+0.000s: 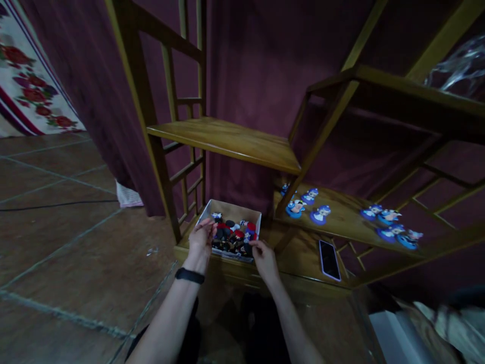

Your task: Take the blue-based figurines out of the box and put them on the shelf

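A cardboard box (252,214) with a white rim stands on the lowest shelf, full of small figurines (231,233) in red, black, white and purple. Over its left side is my left hand (201,238), fingers curled together at the edge of the pile; what they hold, if anything, is hidden. My right hand (265,259) is at the box's front right corner. Its thumb and fingers are pinched beside a dark figurine, and I cannot make out what lies between them.
Blue-and-white figurines (321,214) stand on the raised shelf (343,222) to the right. A phone (329,260) lies below them. Above the box juts a wooden shelf (227,139). A white box (394,336) is at lower right, and a curtain (94,101) hangs left.
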Demonstrator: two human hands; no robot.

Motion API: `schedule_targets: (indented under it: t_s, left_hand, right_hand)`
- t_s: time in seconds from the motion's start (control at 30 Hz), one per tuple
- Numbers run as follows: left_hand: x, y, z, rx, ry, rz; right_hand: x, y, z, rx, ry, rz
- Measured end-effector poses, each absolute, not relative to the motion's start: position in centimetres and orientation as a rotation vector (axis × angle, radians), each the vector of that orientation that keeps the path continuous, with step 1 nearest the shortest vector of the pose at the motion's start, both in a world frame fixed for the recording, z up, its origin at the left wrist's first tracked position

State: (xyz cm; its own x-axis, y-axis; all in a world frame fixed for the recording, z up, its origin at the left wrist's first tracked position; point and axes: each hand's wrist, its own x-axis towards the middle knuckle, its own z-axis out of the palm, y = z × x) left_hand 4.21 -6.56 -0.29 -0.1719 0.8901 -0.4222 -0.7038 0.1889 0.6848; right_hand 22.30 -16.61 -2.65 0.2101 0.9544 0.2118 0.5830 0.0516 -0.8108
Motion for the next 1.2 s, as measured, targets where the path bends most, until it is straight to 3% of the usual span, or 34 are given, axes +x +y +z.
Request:
schedule_targets:
  t_s: [0.43,0.6,0.9,1.2]
  left_hand:
    - [-1.0,-2.1,0.3,-0.024,0.879,1.366]
    - [-0.9,-1.4,0.2,-0.003,0.863,1.333]
    - [-0.9,-1.3,0.4,0.002,0.871,1.312]
    - [-0.9,-1.5,0.7,0.031,0.862,1.277]
  right_hand:
    - [19.3,-6.2,-6.1,-2.401,-1.952,0.435]
    - [20.0,-5.1,-7.2,-2.288,-1.977,0.545]
    - [19.7,-2.4,-9.4,-1.895,-1.365,0.950]
    - [21.1,-1.9,-8.3,-1.638,-1.014,1.001]
